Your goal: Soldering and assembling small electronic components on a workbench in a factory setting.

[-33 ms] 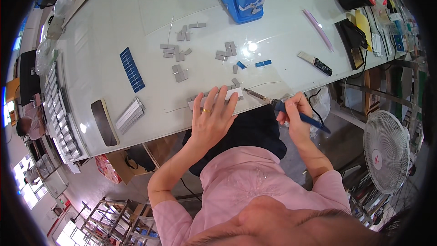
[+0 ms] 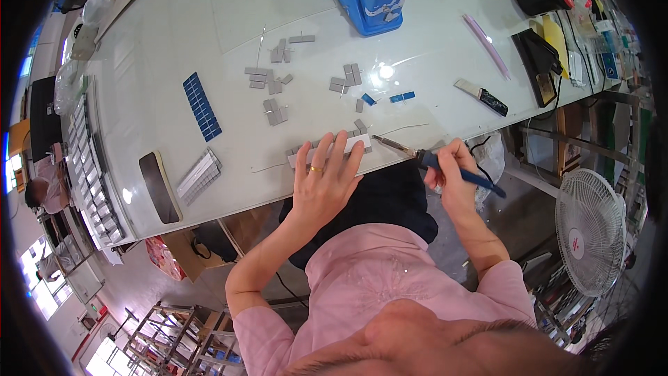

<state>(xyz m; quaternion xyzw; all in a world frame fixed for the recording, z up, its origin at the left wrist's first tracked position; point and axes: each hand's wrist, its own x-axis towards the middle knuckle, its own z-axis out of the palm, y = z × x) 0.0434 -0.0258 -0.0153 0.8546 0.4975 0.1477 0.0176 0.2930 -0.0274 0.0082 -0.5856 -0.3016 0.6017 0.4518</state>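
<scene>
My left hand [image 2: 325, 170] lies with its fingers stretched out over a white strip [image 2: 357, 141], pressing it onto a row of small grey solar-cell pieces [image 2: 292, 152] near the table's front edge. My right hand [image 2: 451, 173] is closed round the blue handle of a soldering iron [image 2: 396, 145]. The iron's tip points left, close to the right end of the strip; whether it touches anything cannot be told. A thin wire [image 2: 403, 128] runs right from near the tip. Beyond my left hand lie several loose grey pieces [image 2: 275, 113] and small blue cell pieces [image 2: 402, 97].
A blue tape dispenser [image 2: 369, 0] stands at the back. On the left are a blue cell panel [image 2: 202, 106], a phone [image 2: 160, 186] and a bundle of clear-wrapped strips [image 2: 199, 175]. To the right lie a utility knife [image 2: 481, 97] and a black soldering stand [image 2: 537, 69]. A fan [image 2: 590, 231] stands beyond.
The rear end of the soldering iron's handle has risen slightly with my right hand. My left hand and the strip have stayed in place.
</scene>
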